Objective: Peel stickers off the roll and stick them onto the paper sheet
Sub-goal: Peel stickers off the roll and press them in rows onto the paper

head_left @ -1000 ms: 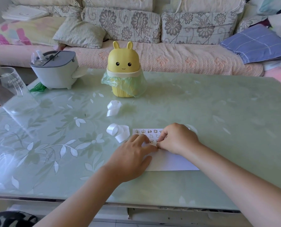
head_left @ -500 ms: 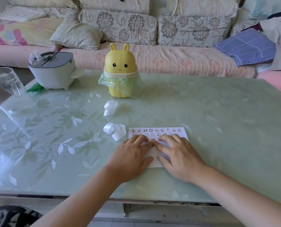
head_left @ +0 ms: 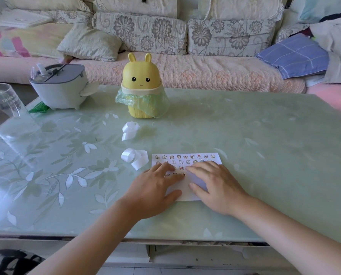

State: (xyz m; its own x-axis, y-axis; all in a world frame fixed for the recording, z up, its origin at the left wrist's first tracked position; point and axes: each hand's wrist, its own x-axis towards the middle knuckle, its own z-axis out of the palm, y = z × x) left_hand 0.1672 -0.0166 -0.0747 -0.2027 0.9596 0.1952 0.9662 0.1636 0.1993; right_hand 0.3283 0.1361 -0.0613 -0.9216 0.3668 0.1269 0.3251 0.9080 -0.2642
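Note:
A white paper sheet (head_left: pixel 187 159) lies on the green glass table (head_left: pixel 265 155), with rows of small cartoon stickers across its far part. My left hand (head_left: pixel 155 191) lies flat on the sheet's left side, fingers straight, fingertips on the stickers. My right hand (head_left: pixel 217 185) rests flat on the sheet's right side, fingers spread. A curled white backing strip from the sticker roll (head_left: pixel 134 157) lies just left of the sheet, and a second curled piece (head_left: pixel 129 131) sits farther back. Neither hand holds anything.
A yellow bunny-shaped bin (head_left: pixel 141 88) with a green bag stands at the table's back middle. A grey appliance (head_left: pixel 58 86) sits back left, a clear plastic cup (head_left: pixel 1 110) at the far left edge. A sofa with cushions runs behind the table.
My right hand has opened from a curled pinch on the sheet to a flat, spread palm, sliding toward me and right. More sticker rows are uncovered. My left hand has stayed put.

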